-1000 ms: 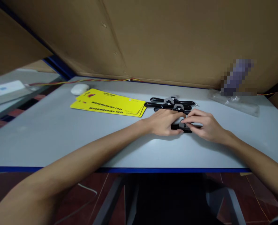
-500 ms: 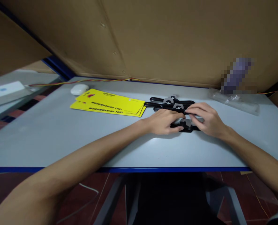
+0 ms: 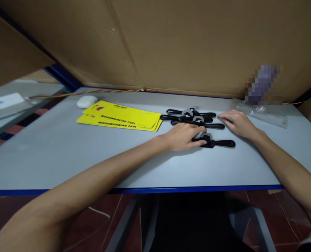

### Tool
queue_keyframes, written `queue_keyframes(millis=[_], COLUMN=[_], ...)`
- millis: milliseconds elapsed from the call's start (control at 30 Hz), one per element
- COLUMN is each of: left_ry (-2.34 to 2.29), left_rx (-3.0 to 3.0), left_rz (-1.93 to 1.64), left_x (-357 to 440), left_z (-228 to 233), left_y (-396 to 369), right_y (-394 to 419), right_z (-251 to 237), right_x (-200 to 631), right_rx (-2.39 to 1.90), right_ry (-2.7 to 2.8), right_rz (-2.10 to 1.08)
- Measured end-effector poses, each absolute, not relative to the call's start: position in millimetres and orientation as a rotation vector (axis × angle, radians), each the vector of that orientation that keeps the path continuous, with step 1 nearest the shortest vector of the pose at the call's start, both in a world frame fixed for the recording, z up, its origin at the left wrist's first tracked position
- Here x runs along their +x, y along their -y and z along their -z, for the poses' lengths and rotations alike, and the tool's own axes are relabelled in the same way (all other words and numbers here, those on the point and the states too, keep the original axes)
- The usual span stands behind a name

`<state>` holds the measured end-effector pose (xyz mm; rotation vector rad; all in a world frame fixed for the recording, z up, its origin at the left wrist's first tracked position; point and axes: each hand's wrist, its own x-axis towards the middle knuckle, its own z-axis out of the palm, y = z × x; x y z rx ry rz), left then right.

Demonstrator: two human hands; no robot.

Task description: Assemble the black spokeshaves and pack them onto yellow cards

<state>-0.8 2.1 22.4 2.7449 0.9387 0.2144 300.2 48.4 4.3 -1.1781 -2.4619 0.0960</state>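
Several black spokeshaves with grey metal blades lie on the table, three close together at the back and one nearer spokeshave [image 3: 225, 143] in front. My left hand [image 3: 185, 136] is closed over the left part of the front one, thumb and fingers around its body; its left handle is hidden under the hand. At the right end of the rearmost spokeshave [image 3: 206, 114], my right hand [image 3: 235, 121] has its fingertips pinched together. A tiny pale thing shows at those fingertips, too small to name.
Yellow printed cards [image 3: 118, 117] lie overlapping left of the spokeshaves, beside a white rounded case [image 3: 87, 101]. Clear plastic wrapping [image 3: 270, 117] and a blurred purple object [image 3: 262, 84] are at the back right. A cardboard wall [image 3: 171, 45] closes the back.
My right hand has moved back and right, off the spokeshave handles, uncovering the right handles of the front spokeshave and the one behind it. My left hand stays nearly in place.
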Motion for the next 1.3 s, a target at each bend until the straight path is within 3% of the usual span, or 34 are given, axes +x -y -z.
queue_keyframes(millis=[400,667,867,1300], left_ry=[-0.851,-0.854,-0.854,-0.866], left_rx=[2.856,2.907,2.917,2.924], left_rz=[-0.182,-0.195,-0.218,-0.197], left_x=[-3,-1,-2,0], left_z=[-23,-19,-19,-20], left_y=[-2,-4,-3,-2], right_y=[-26,24,28,25], right_z=[-22,-35,-45,-37], right_x=[278,237,239,238], right_rx=[-0.984,-0.539,-0.718,-0.73], right_ry=[2.179,2.422,2.411,2.462], right_rz=[0.097,-0.089,-0.387,-0.357])
